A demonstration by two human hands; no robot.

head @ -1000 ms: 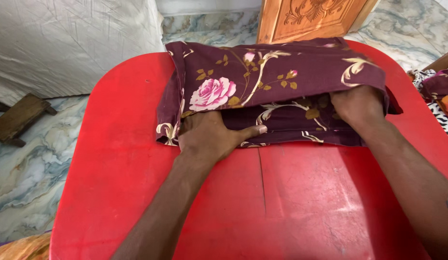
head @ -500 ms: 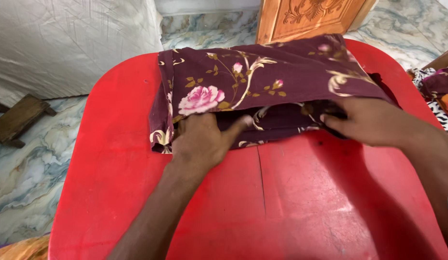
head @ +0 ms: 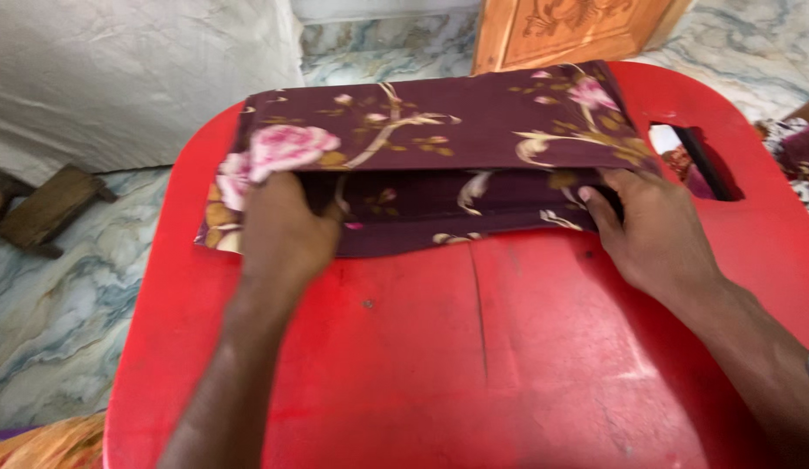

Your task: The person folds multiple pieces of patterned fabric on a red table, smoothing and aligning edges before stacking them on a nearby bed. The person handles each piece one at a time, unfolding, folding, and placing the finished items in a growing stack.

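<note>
A folded maroon cloth (head: pixel 439 130) with pink roses and cream stems lies across the far half of a red plastic table (head: pixel 474 365). My left hand (head: pixel 287 230) grips the cloth's left end, fingers tucked into the fold under the pink rose. At the cloth's right end my right hand (head: pixel 652 230) has its fingers pushed in under the upper layer. The upper layer overhangs a lower layer that shows between my hands. My fingertips are hidden inside the fold.
The table has a cut-out handle slot (head: pixel 696 161) at its right. A carved wooden door (head: pixel 578 26) stands behind, a white sheet-covered surface (head: pixel 135 78) at the left, a small wooden stool (head: pixel 53 213) on the marble floor, and patterned fabric (head: pixel 800 152) at the right edge.
The cloth has shifted left and spread wider across the table. My left hand moved left to the cloth's end; my right hand slid back into the fold. The handle slot is now uncovered.
</note>
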